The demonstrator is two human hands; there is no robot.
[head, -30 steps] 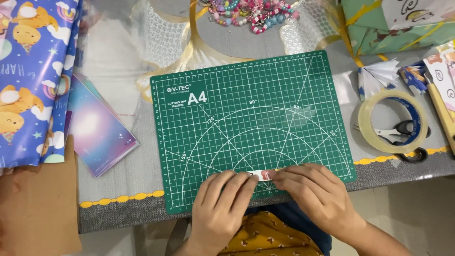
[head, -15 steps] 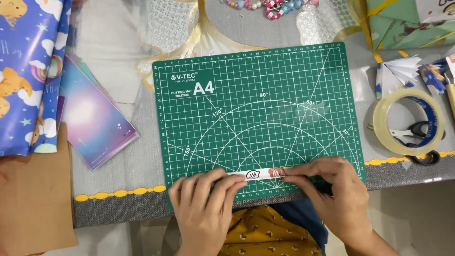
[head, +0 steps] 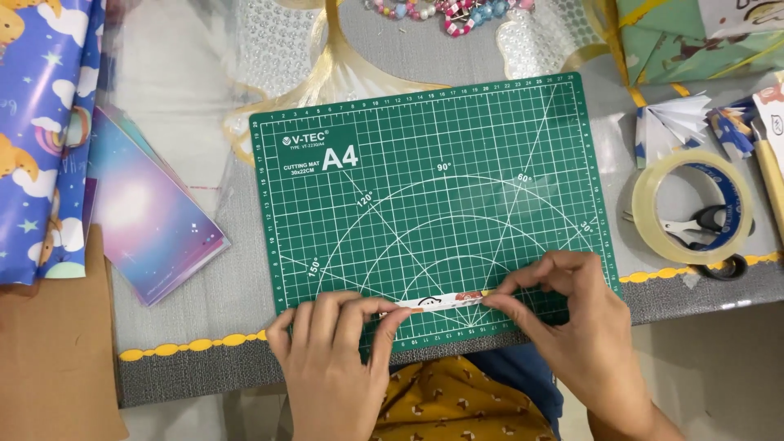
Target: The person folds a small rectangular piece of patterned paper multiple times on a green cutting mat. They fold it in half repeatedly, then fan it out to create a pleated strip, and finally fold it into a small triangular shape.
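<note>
The left hand [head: 331,359] pinches the left end of a narrow folded paper strip [head: 441,300] between thumb and fingertips; the remaining fingers are curled in. The right hand [head: 584,327] pinches the right end of the same strip in the same manner, fingers closed on it. The strip is white with small coloured print. It lies level, stretched between both hands, over the near edge of the green cutting mat [head: 433,180].

The mat rests flat on the grey desk [head: 204,335]. Left of the mat lies a glossy purple card stack [head: 147,212], with blue patterned wrapping paper [head: 37,122] beyond it. Right of the mat, well apart from the hands, lies a clear tape roll [head: 694,204], with scissors [head: 710,224] partly under it.
</note>
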